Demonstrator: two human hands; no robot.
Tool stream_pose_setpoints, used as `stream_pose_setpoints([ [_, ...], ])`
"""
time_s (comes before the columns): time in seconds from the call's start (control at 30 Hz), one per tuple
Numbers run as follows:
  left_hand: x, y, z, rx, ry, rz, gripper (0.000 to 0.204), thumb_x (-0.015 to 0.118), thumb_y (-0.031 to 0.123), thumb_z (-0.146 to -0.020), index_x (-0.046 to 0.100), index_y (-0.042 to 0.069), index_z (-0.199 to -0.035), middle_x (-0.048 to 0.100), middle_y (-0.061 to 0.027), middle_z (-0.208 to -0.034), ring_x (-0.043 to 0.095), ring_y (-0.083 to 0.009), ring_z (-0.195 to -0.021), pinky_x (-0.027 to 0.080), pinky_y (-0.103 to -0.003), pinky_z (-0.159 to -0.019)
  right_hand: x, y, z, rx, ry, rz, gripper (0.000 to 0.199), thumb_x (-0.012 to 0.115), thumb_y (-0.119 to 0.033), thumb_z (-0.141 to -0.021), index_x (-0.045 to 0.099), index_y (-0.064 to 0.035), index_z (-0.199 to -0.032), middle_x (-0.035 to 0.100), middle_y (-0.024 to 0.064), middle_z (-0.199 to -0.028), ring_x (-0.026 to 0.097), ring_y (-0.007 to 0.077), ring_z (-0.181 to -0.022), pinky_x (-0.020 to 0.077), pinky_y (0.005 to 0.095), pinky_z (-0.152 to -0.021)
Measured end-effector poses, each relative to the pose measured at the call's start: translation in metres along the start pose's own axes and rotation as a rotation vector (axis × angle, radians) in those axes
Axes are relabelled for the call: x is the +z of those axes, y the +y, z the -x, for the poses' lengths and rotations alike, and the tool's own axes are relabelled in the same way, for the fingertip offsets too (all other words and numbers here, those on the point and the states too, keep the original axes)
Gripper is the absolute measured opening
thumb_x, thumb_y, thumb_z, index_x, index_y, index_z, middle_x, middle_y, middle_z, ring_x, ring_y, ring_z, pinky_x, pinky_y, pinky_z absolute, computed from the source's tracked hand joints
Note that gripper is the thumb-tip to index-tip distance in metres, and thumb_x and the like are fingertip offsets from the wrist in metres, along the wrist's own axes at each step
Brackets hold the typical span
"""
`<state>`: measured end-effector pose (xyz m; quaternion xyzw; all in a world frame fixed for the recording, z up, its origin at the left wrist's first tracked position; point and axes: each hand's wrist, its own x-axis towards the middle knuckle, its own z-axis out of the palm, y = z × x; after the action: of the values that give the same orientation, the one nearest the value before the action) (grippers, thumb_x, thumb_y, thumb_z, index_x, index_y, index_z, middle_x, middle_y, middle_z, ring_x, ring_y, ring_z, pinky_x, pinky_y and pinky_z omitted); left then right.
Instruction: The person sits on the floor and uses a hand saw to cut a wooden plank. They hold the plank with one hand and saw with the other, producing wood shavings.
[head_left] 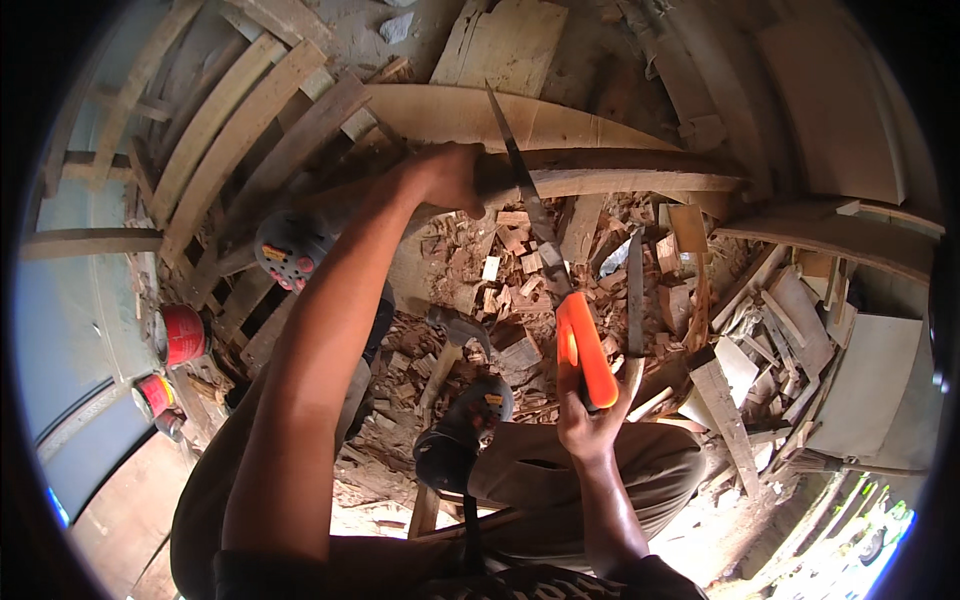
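Note:
My right hand [590, 425] grips the orange handle of a handsaw [535, 215], whose long tapering blade points up and away. The blade crosses a thick wooden beam [620, 180] near its middle; whether its teeth are cutting in, I cannot tell. Just left of the blade, my left hand [452, 180] is closed over the beam, its fingers mostly hidden. Below the beam lies a hammer [460, 328] among the chips. A long flat metal blade [636, 290] stands to the right of the saw handle.
Wood chips and offcuts [510, 285] cover the ground between my clog-shod feet [290, 250]. Curved planks [235, 130] lean at the far left, near a red can [182, 334]. Boards and scraps [800, 320] pile up on the right.

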<state>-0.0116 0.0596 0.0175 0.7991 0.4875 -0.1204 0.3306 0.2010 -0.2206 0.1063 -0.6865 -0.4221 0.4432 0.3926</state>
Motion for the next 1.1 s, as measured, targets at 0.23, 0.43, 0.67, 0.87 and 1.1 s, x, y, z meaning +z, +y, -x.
stream_pose_setpoints([
  [0.23, -0.006, 0.012, 0.006, -0.060, -0.042, 0.024, 0.103, 0.087, 0.029, -0.057, 0.043, -0.004, -0.145, 0.051, -0.0291, -0.142, 0.051, -0.0382, -0.131, 0.042, -0.040, -0.111, -0.043, -0.004, 0.011, -0.326, 0.306, 0.065, 0.026, 0.071, -0.023, -0.086, 0.065, 0.0022, -0.083, 0.059, 0.0080, -0.060, 0.058, 0.0209, -0.048, 0.0470, 0.0295, -0.051],
  [0.43, 0.009, -0.009, -0.005, -0.057, 0.002, -0.038, 0.107, 0.087, 0.035, -0.060, 0.039, -0.005, -0.147, 0.050, -0.0283, -0.143, 0.053, -0.0349, -0.130, 0.043, -0.040, -0.111, -0.033, 0.070, -0.041, -0.199, 0.437, 0.289, 0.019, 0.073, -0.007, -0.080, 0.063, -0.0006, -0.094, 0.063, 0.0189, -0.076, 0.066, 0.0373, -0.070, 0.0523, 0.0424, -0.063],
  [0.67, 0.012, 0.022, 0.016, -0.153, 0.069, -0.119, 0.104, 0.083, 0.042, -0.066, 0.036, 0.004, -0.151, 0.045, -0.0221, -0.150, 0.045, -0.0355, -0.138, 0.036, -0.044, -0.115, -0.021, 0.159, -0.051, -0.227, 0.058, 0.976, 0.052, 0.072, -0.015, -0.079, 0.055, 0.0021, -0.125, 0.054, 0.0212, -0.124, 0.051, 0.0390, -0.119, 0.0417, 0.0493, -0.100],
  [0.87, 0.047, 0.006, 0.055, -0.139, 0.368, -0.256, 0.103, 0.075, 0.063, -0.073, 0.035, 0.008, -0.151, 0.044, -0.0177, -0.151, 0.040, -0.0334, -0.141, 0.030, -0.055, -0.115, 0.059, 0.119, -0.021, -0.284, -0.375, 0.977, 0.047, 0.056, -0.037, -0.097, 0.060, 0.0050, -0.117, 0.065, 0.0227, -0.103, 0.064, 0.0369, -0.097, 0.0534, 0.0487, -0.085],
  [1.1, 0.043, -0.006, 0.050, -0.168, 0.418, -0.266, 0.096, 0.076, 0.060, -0.077, 0.035, 0.011, -0.149, 0.044, -0.0156, -0.149, 0.041, -0.0335, -0.139, 0.031, -0.057, -0.112, 0.192, 0.131, 0.028, 0.357, -0.363, 0.510, 0.064, 0.062, -0.054, -0.092, 0.065, 0.0077, -0.108, 0.071, 0.0262, -0.092, 0.071, 0.0405, -0.083, 0.0583, 0.0488, -0.072],
])
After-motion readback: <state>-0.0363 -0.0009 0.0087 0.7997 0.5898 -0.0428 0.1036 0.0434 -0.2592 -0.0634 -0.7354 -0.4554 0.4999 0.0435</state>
